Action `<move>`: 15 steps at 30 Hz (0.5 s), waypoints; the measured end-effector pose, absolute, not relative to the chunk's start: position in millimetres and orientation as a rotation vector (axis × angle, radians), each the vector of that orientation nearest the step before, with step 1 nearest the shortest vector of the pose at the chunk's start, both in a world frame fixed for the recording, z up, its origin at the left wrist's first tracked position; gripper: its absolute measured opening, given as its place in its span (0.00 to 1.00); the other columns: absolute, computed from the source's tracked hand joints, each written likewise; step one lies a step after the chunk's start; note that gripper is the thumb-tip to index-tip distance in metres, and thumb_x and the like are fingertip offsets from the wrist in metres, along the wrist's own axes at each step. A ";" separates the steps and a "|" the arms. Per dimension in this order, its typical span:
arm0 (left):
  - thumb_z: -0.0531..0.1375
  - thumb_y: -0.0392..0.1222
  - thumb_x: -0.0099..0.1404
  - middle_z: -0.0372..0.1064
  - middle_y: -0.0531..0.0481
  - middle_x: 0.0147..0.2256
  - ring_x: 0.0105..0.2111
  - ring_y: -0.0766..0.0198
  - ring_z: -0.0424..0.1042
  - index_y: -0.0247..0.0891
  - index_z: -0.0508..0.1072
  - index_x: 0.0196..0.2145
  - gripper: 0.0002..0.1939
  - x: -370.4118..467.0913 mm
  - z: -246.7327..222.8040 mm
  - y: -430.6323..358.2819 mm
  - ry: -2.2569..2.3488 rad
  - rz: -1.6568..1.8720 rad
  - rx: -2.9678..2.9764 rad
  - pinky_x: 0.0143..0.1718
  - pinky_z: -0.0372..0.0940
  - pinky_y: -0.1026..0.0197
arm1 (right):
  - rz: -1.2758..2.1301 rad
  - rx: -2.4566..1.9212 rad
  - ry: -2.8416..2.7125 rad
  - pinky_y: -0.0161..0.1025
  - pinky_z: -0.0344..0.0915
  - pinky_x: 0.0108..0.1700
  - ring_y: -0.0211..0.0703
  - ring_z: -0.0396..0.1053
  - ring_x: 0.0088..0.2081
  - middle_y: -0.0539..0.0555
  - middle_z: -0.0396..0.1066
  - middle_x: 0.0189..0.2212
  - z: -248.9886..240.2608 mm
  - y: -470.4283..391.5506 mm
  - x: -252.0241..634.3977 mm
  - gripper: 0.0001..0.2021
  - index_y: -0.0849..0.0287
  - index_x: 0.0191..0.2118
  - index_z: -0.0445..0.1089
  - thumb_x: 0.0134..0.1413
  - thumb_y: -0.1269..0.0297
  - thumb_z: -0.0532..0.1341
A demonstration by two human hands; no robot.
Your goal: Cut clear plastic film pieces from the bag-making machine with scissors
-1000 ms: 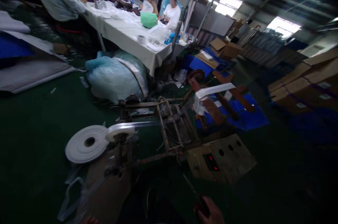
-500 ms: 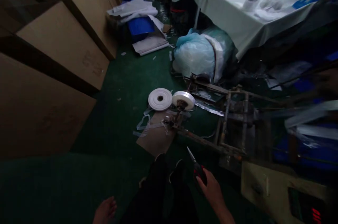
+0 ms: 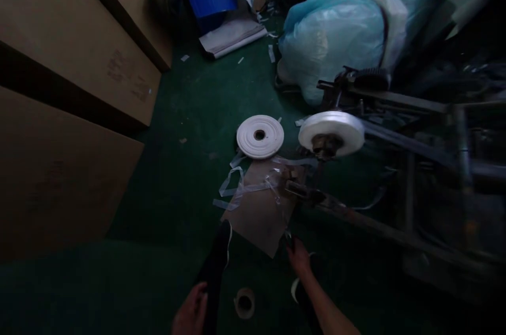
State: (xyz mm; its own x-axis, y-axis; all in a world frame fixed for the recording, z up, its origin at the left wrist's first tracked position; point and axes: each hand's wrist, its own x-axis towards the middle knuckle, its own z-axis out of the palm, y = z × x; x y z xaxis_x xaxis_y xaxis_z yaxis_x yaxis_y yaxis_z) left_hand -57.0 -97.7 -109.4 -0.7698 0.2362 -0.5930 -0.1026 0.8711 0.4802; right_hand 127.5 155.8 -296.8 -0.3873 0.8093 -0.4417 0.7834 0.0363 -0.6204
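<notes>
My right hand (image 3: 299, 259) is closed round a pair of scissors (image 3: 289, 239), dim and mostly covered by the fingers, held low over the corner of a brown cardboard sheet (image 3: 259, 214). My left hand (image 3: 192, 309) hangs by my left leg, fingers loosely bent and apart, with nothing in it. Ahead on the green floor lies a flat white roll of strip (image 3: 269, 148). A second, shiny white roll (image 3: 343, 124) sits on a spindle of the metal frame (image 3: 348, 214) at the right. Clear plastic strips (image 3: 233, 193) trail over the cardboard.
Big cardboard boxes (image 3: 51, 166) line the left side. A translucent bag full of material (image 3: 336, 29) rests beyond the frame. A blue box with white sheets (image 3: 211, 0) stands at the back left. Between my feet is a small brown cardboard core (image 3: 245, 303).
The view has moved forward and tilted down, so the rolls appear nearer. My right hand with the scissors is closer to the cardboard sheet. The small core has come into view.
</notes>
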 end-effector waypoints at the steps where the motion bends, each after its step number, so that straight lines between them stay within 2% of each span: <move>1: 0.55 0.52 0.47 0.72 0.45 0.40 0.42 0.49 0.71 0.45 0.70 0.37 0.19 -66.0 -140.0 -92.2 2.325 0.706 0.066 0.47 0.66 0.50 | 1.296 -1.745 -2.222 0.43 0.60 0.50 0.50 0.66 0.48 0.65 0.68 0.44 -328.0 153.6 108.5 0.19 0.65 0.44 0.66 0.44 0.64 0.53; 5: 0.53 0.54 0.49 0.72 0.48 0.37 0.46 0.41 0.68 0.60 0.70 0.42 0.20 -112.1 -276.0 -46.1 2.305 0.790 -0.068 0.32 0.70 0.41 | 1.279 -1.841 -2.166 0.41 0.63 0.45 0.48 0.68 0.44 0.63 0.69 0.42 -444.5 145.1 45.8 0.21 0.65 0.44 0.64 0.44 0.61 0.50; 9: 0.51 0.57 0.49 0.71 0.53 0.40 0.50 0.40 0.65 0.75 0.63 0.45 0.22 -165.5 -383.0 -0.1 2.322 0.807 -0.099 0.30 0.70 0.38 | 1.259 -1.947 -2.098 0.44 0.63 0.44 0.51 0.68 0.42 0.62 0.69 0.38 -526.9 136.5 10.2 0.22 0.63 0.41 0.64 0.41 0.56 0.51; 12: 0.54 0.56 0.46 0.70 0.54 0.41 0.52 0.40 0.62 0.80 0.62 0.42 0.23 -189.8 -415.2 -2.2 2.317 0.812 -0.055 0.33 0.71 0.38 | 1.262 -1.978 -2.054 0.45 0.63 0.44 0.52 0.67 0.44 0.61 0.69 0.38 -563.4 132.6 -2.2 0.23 0.62 0.41 0.65 0.39 0.53 0.51; 15: 0.56 0.57 0.44 0.70 0.54 0.42 0.52 0.40 0.62 0.82 0.60 0.43 0.25 -188.6 -404.9 -49.5 2.278 0.788 -0.040 0.34 0.71 0.38 | 1.242 -1.980 -2.043 0.45 0.64 0.44 0.53 0.67 0.44 0.61 0.69 0.38 -577.0 131.4 -10.4 0.24 0.62 0.40 0.66 0.39 0.51 0.51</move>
State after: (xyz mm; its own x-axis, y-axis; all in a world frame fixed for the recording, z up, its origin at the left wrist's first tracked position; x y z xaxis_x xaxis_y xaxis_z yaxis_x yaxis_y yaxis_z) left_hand -188.6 -49.5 -404.9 -0.7441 0.1908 -0.6402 -0.2458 0.8129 0.5280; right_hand -10.4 131.4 -577.0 -0.1858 0.8541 -0.4858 0.8244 -0.1335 -0.5500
